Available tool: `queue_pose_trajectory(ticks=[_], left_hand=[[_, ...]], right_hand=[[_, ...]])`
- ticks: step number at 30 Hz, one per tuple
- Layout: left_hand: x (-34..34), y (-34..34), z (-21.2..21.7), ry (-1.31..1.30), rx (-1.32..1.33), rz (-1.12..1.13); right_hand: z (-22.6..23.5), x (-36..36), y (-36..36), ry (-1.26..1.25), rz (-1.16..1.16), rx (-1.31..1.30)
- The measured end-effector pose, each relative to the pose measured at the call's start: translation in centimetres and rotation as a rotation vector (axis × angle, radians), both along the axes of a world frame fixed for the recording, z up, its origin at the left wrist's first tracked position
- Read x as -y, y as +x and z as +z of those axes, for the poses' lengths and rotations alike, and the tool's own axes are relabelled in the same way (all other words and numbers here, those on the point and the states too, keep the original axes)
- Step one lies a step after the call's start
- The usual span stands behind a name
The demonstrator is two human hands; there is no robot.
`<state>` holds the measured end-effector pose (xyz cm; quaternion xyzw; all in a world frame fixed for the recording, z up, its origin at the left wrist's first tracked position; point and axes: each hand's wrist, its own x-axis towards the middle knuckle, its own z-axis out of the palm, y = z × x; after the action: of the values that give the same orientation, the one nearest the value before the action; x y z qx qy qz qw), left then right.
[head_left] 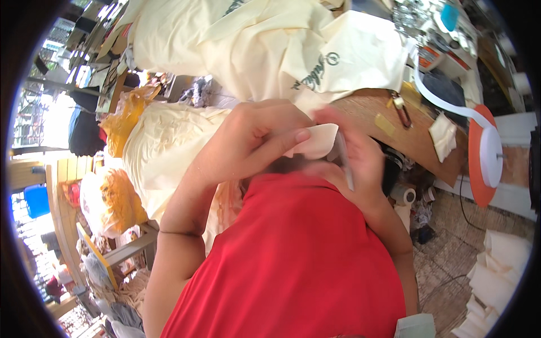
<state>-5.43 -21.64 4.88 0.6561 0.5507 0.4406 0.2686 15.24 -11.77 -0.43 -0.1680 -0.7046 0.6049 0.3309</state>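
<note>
My left hand (pixel 262 135) is raised in front of my red shirt, its thumb pressed on a small piece of cream cloth (pixel 318 141) with a rounded edge. Close beside it is my right hand (pixel 360 155), smeared by motion, its fingers curled in toward the cloth. A narrow pale strip (pixel 345 163) runs along the right palm and hangs below it; its kind is not clear. Behind both hands, large cream cloth (pixel 236 50) with dark green print lies in loose folds over the work surface.
To the right, a roll of white ribbon (pixel 490 155) sits against an orange disc (pixel 480 191), its loose end arching upward. Small snips (pixel 401 110) and a cream scrap (pixel 443 138) lie on the brown board (pixel 360 115). Folded cream cloth (pixel 496 276) is stacked lower right; orange bags (pixel 121 197) stand left.
</note>
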Motion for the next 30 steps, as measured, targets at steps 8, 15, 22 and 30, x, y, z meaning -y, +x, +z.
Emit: queue_pose_trajectory(ticks=[8,15,22,30], left_hand=[[3.5,-1.6,-3.0,-0.320,-0.293,0.467],[1.9,-15.2,0.6,-0.051,0.026,0.475],[-13.6,-21.6,7.1,0.125,-0.626,0.497],[-22.1,1.2,1.1,0.299,-0.168,-0.224]], right_hand=[[2.9,-2.6,5.8,0.169,-0.523,-0.069],[2.6,-10.0,8.8,-0.113,-0.940,-0.308],[2.0,-15.7,4.3,-0.154,-0.725,-0.353],[3.6,-12.6,2.1,-0.017,-0.615,-0.061]])
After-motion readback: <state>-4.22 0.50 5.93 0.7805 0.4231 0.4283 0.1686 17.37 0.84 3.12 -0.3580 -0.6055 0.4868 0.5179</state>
